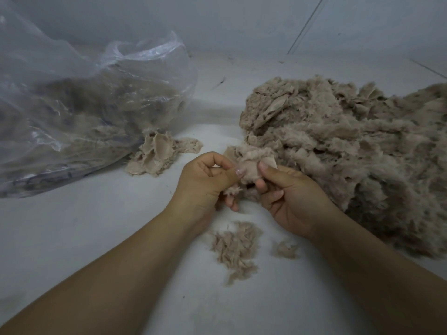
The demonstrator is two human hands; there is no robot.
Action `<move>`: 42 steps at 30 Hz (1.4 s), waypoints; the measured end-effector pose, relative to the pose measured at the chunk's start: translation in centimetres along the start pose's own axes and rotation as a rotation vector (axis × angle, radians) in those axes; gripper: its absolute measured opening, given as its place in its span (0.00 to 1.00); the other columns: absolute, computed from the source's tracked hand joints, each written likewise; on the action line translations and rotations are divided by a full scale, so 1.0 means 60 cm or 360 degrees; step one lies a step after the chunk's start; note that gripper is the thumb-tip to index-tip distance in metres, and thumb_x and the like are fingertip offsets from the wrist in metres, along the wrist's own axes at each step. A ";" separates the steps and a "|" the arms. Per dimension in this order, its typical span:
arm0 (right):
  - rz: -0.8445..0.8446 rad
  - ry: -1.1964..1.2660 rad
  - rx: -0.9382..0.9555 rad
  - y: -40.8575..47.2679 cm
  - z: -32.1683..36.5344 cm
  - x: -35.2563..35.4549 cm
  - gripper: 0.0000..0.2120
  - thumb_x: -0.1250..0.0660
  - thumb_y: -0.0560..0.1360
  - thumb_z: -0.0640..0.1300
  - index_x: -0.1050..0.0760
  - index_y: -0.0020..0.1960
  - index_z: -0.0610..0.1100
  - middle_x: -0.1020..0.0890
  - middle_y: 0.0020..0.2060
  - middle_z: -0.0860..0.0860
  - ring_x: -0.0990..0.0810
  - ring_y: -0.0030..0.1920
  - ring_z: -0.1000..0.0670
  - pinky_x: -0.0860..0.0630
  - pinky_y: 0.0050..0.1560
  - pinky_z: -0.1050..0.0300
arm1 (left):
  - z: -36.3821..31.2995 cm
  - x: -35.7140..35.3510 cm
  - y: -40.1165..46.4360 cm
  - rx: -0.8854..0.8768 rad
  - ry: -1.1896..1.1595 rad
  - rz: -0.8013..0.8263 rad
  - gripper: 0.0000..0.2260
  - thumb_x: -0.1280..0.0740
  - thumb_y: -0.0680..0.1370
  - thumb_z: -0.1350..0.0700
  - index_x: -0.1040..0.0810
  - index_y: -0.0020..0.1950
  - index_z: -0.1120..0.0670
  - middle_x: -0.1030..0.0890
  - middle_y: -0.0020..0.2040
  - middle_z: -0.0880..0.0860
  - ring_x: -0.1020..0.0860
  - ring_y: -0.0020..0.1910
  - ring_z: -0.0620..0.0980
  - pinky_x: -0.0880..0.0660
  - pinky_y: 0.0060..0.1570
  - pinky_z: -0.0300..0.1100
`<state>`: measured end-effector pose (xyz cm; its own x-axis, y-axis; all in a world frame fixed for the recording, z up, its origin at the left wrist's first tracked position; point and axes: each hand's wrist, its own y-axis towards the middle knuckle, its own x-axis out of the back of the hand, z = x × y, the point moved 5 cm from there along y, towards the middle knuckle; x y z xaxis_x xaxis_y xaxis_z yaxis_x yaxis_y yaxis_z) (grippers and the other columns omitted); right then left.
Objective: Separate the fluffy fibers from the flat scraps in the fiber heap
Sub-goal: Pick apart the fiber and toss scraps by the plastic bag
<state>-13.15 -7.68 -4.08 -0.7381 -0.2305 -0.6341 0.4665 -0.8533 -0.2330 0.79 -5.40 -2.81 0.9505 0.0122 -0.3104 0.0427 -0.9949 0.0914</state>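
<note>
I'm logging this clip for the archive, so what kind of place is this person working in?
Probably a bare floor in a small textile or recycling sorting space. The signs: a big fiber heap, a clear plastic bag holding similar material, and plain grey walls.

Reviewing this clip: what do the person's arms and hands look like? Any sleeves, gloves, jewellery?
Both forearms are bare as far as the frame shows; no sleeves visible. The left hand and right hand wear no gloves, and no rings, watch or bracelets show. Fingernails are short and look unpainted.
</note>
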 end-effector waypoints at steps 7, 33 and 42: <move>-0.0049 -0.0032 0.0019 0.000 0.003 0.000 0.15 0.32 0.71 0.41 0.26 0.54 0.35 0.25 0.45 0.39 0.26 0.27 0.58 0.36 0.19 0.72 | 0.004 -0.011 -0.021 0.0396 0.0338 0.0927 0.08 0.24 0.70 0.62 0.21 0.36 0.60 0.26 0.25 0.58 0.33 0.16 0.48 0.31 0.21 0.35; -0.0033 -0.0133 -0.0007 0.000 0.004 0.000 0.11 0.42 0.81 0.40 0.23 0.49 0.35 0.15 0.49 0.40 0.28 0.24 0.58 0.36 0.21 0.71 | -0.010 0.027 0.017 -0.0202 0.0612 -0.0380 0.08 0.31 0.77 0.65 0.25 0.53 0.55 0.20 0.41 0.56 0.23 0.29 0.52 0.24 0.29 0.44; 0.0027 -0.0314 0.0052 -0.001 0.000 -0.011 0.08 0.42 0.82 0.39 0.26 0.51 0.36 0.18 0.44 0.41 0.28 0.25 0.57 0.36 0.20 0.69 | -0.014 -0.014 0.012 -0.0440 0.1050 -0.0085 0.03 0.31 0.77 0.63 0.18 0.47 0.56 0.20 0.52 0.53 0.21 0.48 0.51 0.22 0.50 0.50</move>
<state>-12.72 -7.44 -3.67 -0.8129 -0.3294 -0.4803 0.4661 -0.8624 -0.1975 0.31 -6.02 -1.67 0.9292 0.2052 0.3073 0.0879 -0.9305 0.3556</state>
